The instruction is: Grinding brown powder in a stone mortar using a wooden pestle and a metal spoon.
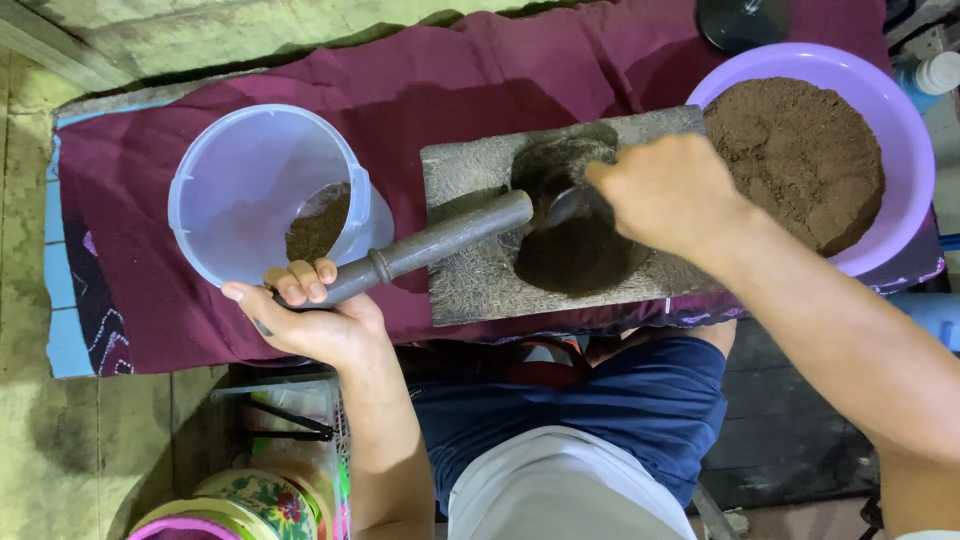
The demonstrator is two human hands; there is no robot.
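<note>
Two hands are engaged over a grey stone mortar block (470,270) set on a maroon cloth (440,70). The left hand (310,320) is closed around the handle end of a dark stone pestle (430,245), which is held at a slant with its head resting at the rim of the mortar's hollow. The right hand (665,195) is closed on a metal spoon (570,205), whose bowl is lowered into the dark brown powder (575,250) lying in that hollow. Judged from this position, the scooping is best done with the spoon drawn along the wall of the hollow and lifted level, while the pestle is kept pressed aside so that its head does not block the spoon's path. A translucent plastic jug (250,180), tilted and holding a little powder at its bottom, lies just beside the left hand. A lilac basin (900,120) heaped with brown powder stands to the right, touching or nearly touching the mortar block. The pestle shaft crosses the direct line between hollow and jug and must be cleared. Patterned lidded containers (255,500) are seen on the floor below.
</note>
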